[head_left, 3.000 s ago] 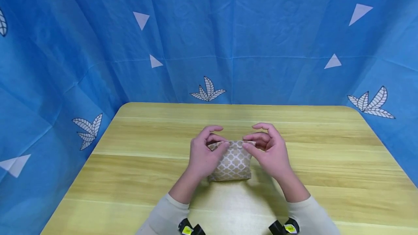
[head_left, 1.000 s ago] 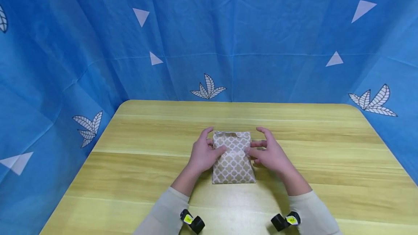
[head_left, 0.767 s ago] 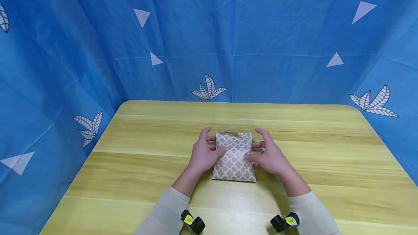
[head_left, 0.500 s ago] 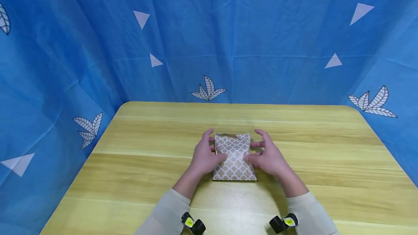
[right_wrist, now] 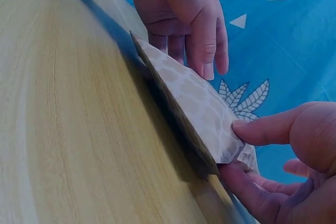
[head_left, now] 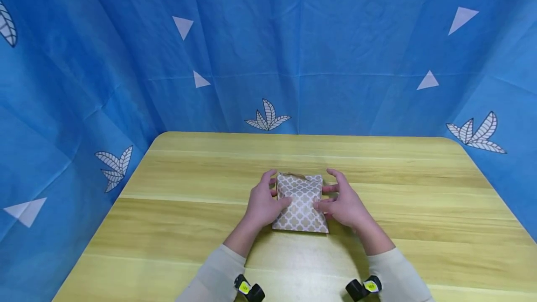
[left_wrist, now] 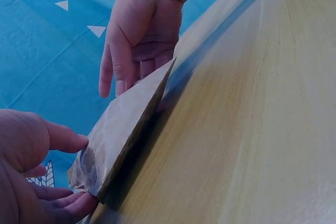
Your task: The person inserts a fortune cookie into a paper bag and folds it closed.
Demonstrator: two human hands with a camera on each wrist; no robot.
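A small tan paper bag (head_left: 299,209) with a white lattice print is held in front of me, its torn-looking brown far edge (head_left: 295,175) pointing away. My left hand (head_left: 262,204) grips its left side, thumb on the printed face and fingers at the edge and beneath. On the other side my right hand (head_left: 344,206) holds it the same way. Both wrist views show the near edge of the bag (left_wrist: 123,114) raised off the tabletop, with a dark shadow below. In the right wrist view the thumb presses the printed face of the bag (right_wrist: 194,100).
A pale wood-grain table (head_left: 189,227) with rounded far corners lies under the hands. Behind and to the left hangs a blue curtain (head_left: 335,50) with leaf and triangle prints. Small black wrist cameras (head_left: 249,288) sit at both cream sleeves.
Three seconds ago both hands pinched the bag's far edge. They now grip its sides, and more of its length shows. Over the last second, bag and hands have shifted only slightly.
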